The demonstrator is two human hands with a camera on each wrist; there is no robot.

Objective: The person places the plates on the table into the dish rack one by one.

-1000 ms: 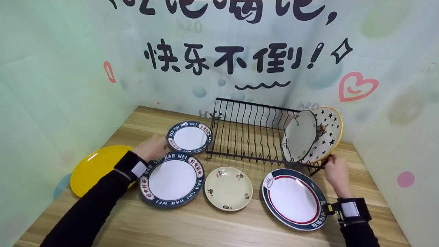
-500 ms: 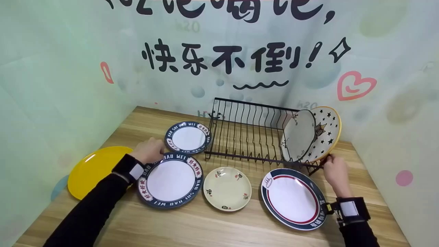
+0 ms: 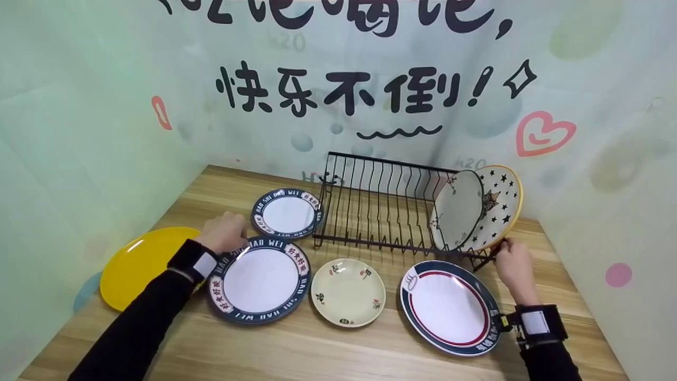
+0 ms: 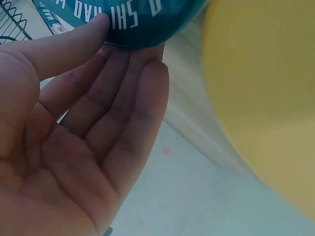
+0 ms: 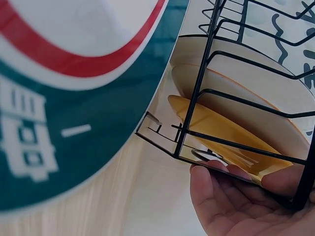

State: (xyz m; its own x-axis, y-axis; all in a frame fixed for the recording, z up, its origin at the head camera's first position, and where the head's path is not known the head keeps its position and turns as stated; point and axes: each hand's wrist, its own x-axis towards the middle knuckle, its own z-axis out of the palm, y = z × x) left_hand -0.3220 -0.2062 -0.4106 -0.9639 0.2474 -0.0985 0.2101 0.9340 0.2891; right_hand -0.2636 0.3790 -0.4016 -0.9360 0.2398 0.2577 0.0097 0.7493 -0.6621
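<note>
My left hand (image 3: 225, 233) pinches the upper left rim of a large white plate (image 3: 262, 280) with a dark blue lettered border. In the left wrist view the thumb lies over the blue rim (image 4: 147, 24) and the fingers (image 4: 113, 93) are beneath it. With my right hand (image 3: 515, 270) I hold the lower right end of a black wire dish rack (image 3: 381, 244). The right wrist view has the fingertips (image 5: 199, 179) curled at the rack's bottom wire. A pale plate with a dark rim (image 3: 457, 211) and a star-patterned dish with a yellow rim (image 3: 505, 206) stand at the rack's right end.
A smaller blue-bordered plate (image 3: 288, 213) lies close to the rack's left end. A yellow plate (image 3: 143, 264) is under my left forearm. A small cream plate (image 3: 348, 292) and a red-ringed plate (image 3: 448, 307) lie in front. Printed cloth walls (image 3: 79, 106) enclose the wooden table (image 3: 317, 354).
My left hand has come off the small blue-bordered plate's edge and taken the large plate's rim. My right hand stays on the dish rack. The whole head view shifts slightly.
</note>
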